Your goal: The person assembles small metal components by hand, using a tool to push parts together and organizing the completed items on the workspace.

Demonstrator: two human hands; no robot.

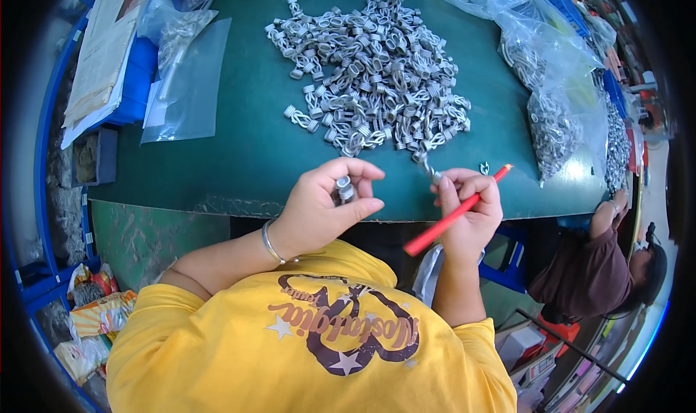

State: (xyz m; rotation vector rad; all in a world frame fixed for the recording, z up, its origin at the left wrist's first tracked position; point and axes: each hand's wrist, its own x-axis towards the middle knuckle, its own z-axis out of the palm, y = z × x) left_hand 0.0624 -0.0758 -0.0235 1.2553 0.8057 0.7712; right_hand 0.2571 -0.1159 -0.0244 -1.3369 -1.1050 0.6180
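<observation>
My left hand (324, 195) is at the table's near edge. Its fingers curl around a few small grey ribbed metal fittings (344, 188), with the thumb apart from the fingertips. A red pencil-like stick (448, 223) lies slanted in my right hand (467, 214), held between the fingers. The thumb and forefinger of that hand also pinch a looped metal fitting (433, 172) near the front of the pile. Just beyond both hands is a large heap of the same looped, ribbed grey fittings (391, 72).
The green table (250, 123) carries a clear plastic sheet (190, 87) at left and plastic bags of metal parts (554, 116) at right. One loose fitting (484, 168) lies near my right hand. A co-worker in a dark sleeve (591, 268) reaches to the table's right end.
</observation>
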